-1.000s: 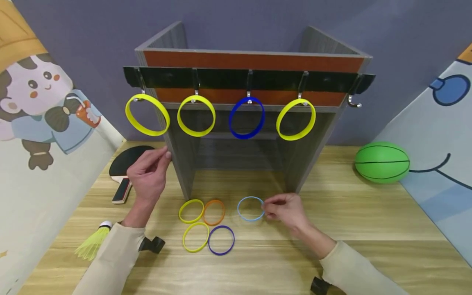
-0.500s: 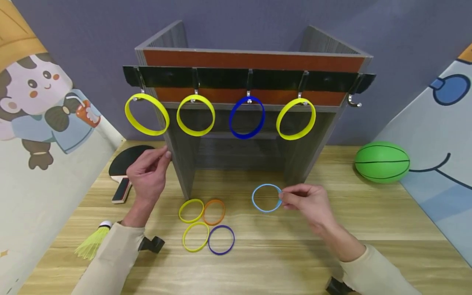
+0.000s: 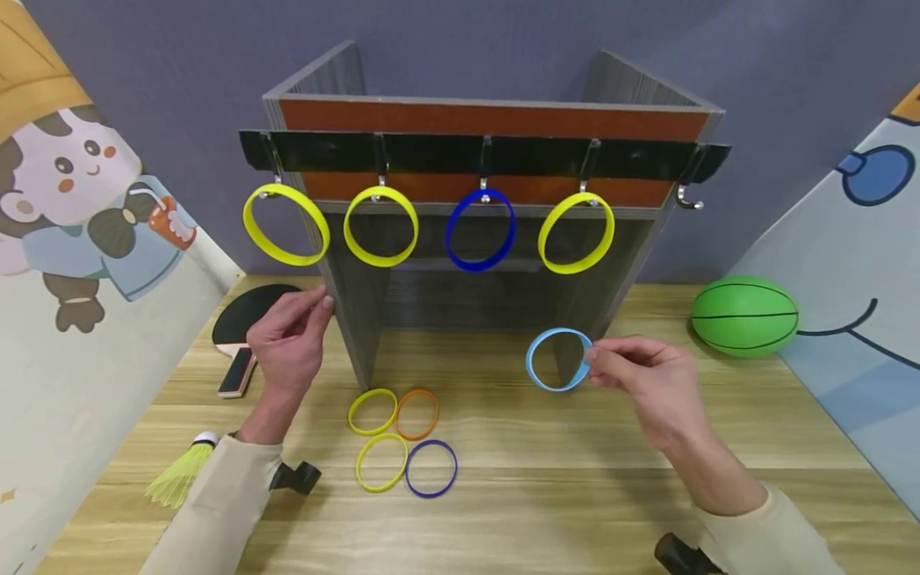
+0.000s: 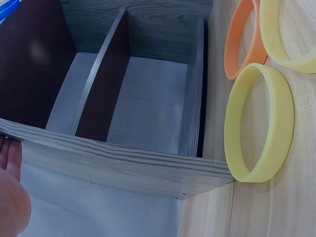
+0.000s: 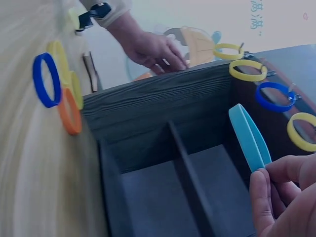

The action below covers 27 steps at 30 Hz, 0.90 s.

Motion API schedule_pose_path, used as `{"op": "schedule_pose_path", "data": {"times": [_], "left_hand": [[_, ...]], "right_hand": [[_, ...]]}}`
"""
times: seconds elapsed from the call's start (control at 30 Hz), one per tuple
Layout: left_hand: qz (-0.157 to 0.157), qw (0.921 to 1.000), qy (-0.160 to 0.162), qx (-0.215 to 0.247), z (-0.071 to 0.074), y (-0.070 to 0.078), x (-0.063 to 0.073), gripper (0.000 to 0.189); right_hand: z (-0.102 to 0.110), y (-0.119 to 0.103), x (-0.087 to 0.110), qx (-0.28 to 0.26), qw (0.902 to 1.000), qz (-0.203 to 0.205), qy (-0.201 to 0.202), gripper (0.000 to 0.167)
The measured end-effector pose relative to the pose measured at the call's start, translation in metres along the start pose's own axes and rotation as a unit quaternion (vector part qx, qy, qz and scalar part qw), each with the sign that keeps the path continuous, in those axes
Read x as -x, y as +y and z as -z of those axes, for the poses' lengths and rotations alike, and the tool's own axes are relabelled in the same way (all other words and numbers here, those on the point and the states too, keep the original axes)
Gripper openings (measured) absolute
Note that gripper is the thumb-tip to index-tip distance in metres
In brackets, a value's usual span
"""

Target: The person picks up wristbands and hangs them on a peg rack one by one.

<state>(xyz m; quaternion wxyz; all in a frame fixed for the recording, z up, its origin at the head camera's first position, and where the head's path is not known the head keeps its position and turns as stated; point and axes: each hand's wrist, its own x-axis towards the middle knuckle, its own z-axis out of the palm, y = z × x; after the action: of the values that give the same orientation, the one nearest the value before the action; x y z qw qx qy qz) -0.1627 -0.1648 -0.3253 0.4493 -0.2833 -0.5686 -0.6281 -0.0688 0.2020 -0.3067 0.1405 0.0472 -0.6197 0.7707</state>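
Note:
A light blue silicone wristband [image 3: 559, 359] is pinched between the thumb and fingers of my right hand [image 3: 657, 391], raised in front of the shelf's lower right side. My left hand [image 3: 291, 339] holds the front edge of the grey wooden shelf's left panel [image 3: 352, 319], its fingers on the outer face. Three yellow wristbands [image 3: 576, 233] and one dark blue wristband [image 3: 481, 230] hang from hooks on the black bar [image 3: 431, 153]. At the right end, a hook [image 3: 690, 198] is bare. Below lie two yellow wristbands [image 3: 382, 462], an orange one [image 3: 418, 414] and a dark blue one [image 3: 431, 469].
A green ball [image 3: 745, 316] sits on the wooden table [image 3: 546, 511] to the right. Left of the shelf are a table tennis paddle [image 3: 240, 351] and a yellow shuttlecock [image 3: 188, 467]. Behind the shelf stands a wall [image 3: 474, 56].
My right hand has lifted the light blue wristband off the table and carried it up and to the right. My left hand stays at the shelf panel.

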Motion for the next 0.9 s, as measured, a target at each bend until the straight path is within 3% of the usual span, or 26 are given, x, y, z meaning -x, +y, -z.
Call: {"op": "schedule_pose_path", "data": {"times": [0.2, 0.4, 0.9], "left_hand": [[-0.002, 1.0000, -0.002, 0.003, 0.000, 0.000, 0.000, 0.012], [-0.003, 1.0000, -0.003, -0.004, 0.000, 0.002, 0.000, 0.012], [-0.003, 0.9999, -0.003, -0.011, 0.000, 0.003, 0.001, 0.012]], "right_hand": [[0.000, -0.020, -0.004, -0.012, 0.9981, 0.051, 0.033, 0.012], [0.004, -0.042, -0.010, -0.074, 0.9927, 0.094, 0.019, 0.015], [0.011, -0.085, -0.023, -0.116, 0.9850, 0.102, 0.076, 0.016]]}}
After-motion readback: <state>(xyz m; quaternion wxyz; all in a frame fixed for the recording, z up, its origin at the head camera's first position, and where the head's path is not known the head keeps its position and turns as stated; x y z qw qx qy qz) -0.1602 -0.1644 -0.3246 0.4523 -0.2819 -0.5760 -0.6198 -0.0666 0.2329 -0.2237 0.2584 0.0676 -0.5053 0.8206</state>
